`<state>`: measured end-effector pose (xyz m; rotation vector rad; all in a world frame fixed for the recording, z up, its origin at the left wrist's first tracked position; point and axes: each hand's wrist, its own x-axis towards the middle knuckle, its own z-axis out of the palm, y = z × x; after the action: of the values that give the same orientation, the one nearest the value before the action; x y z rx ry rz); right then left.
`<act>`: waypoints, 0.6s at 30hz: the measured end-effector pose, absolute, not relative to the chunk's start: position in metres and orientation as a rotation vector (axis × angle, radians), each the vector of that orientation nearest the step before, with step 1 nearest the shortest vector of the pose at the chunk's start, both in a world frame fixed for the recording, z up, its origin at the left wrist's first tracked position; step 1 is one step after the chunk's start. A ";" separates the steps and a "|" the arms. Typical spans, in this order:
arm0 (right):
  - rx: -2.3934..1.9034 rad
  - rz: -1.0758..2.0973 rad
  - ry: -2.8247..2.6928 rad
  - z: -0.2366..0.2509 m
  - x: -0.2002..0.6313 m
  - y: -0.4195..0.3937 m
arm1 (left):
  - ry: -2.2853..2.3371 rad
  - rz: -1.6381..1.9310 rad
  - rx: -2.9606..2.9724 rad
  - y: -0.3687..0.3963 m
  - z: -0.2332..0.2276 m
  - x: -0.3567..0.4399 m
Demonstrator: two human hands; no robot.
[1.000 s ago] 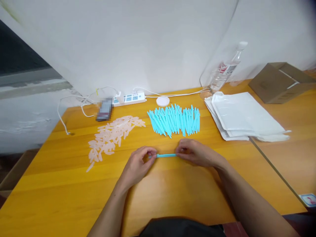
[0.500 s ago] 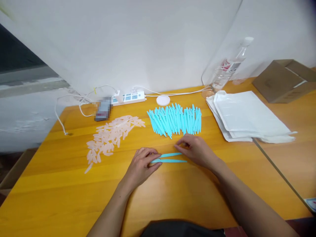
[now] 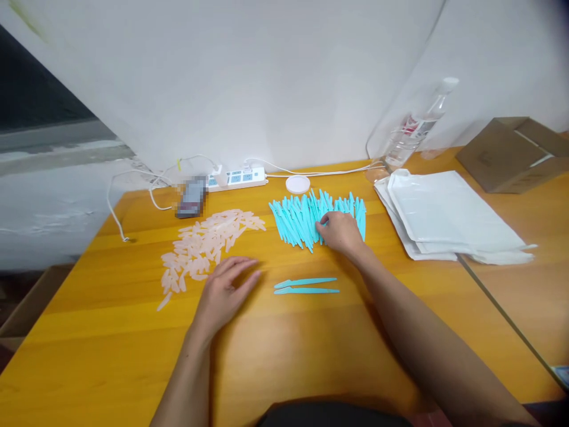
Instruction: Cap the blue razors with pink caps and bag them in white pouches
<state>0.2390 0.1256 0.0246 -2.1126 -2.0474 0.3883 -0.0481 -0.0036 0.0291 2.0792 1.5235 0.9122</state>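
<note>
Two thin turquoise plastic sticks [image 3: 306, 286] lie side by side on the orange table [image 3: 111, 356], with no hand on them. My right hand [image 3: 340, 232] reaches into the pile of turquoise sticks [image 3: 302, 218] behind them, fingertips pinching at one stick in the pile. My left hand [image 3: 224, 293] hovers flat with fingers spread, holding nothing, just right of a heap of pale pink translucent caps [image 3: 205, 244].
A stack of white pouches [image 3: 444, 216] lies at the right, with a cardboard box [image 3: 511, 153] and a clear water bottle [image 3: 411, 130] behind. A white power strip [image 3: 237, 177], cables, a white round lid [image 3: 297, 184] and a blurred dark object [image 3: 191, 197] sit along the wall.
Both hands let go of the two turquoise sticks, which now lie on the table. My right hand moved back into the turquoise pile; my left hand moved left toward the pink caps.
</note>
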 end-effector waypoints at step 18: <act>-2.114 0.390 -2.003 0.025 0.236 0.133 | 1.958 0.854 1.835 -0.011 0.036 -0.127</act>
<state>0.2365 0.1329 0.0245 -2.1145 -2.0033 0.3905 -0.1273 -0.0107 0.0363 1.8345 1.9578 0.8536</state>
